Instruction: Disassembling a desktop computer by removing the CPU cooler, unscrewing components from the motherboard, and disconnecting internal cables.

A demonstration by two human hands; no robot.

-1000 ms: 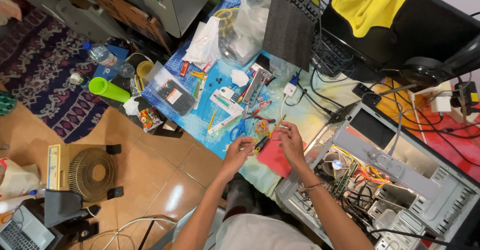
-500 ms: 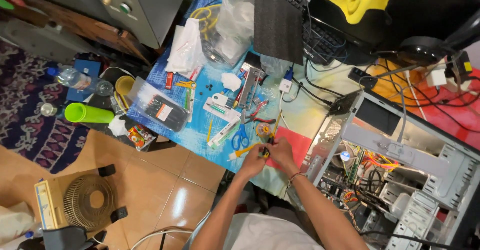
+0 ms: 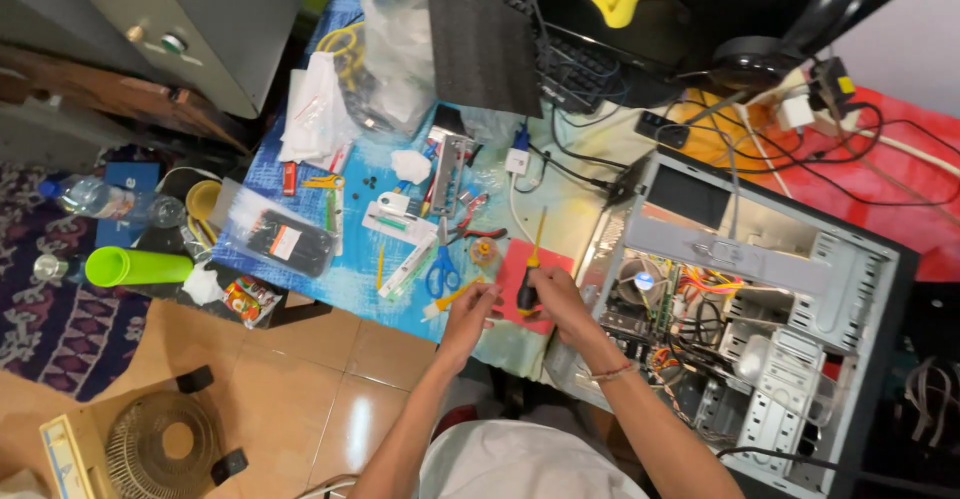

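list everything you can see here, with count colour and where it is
screwdriver: 1, yellow shaft, black and yellow handle, over the red mat at the table's near edge
red mat: 1, red, near edge of table
scissors: 1, blue handles, left of the mat
pliers: 1, red handles, mid table
table: 1, blue patterned top, centre
computer case: 1, grey, open, lying right of the table
keyboard: 1, black, far end of table
clear plastic bag: 1, far left of table
green roll: 1, bright green, floor at left
water bottle: 1, clear, floor at left
fan: 1, beige, bottom left
left hand: 1, beside the mat, fingers near the handle
right hand: 1, gripping the screwdriver handle
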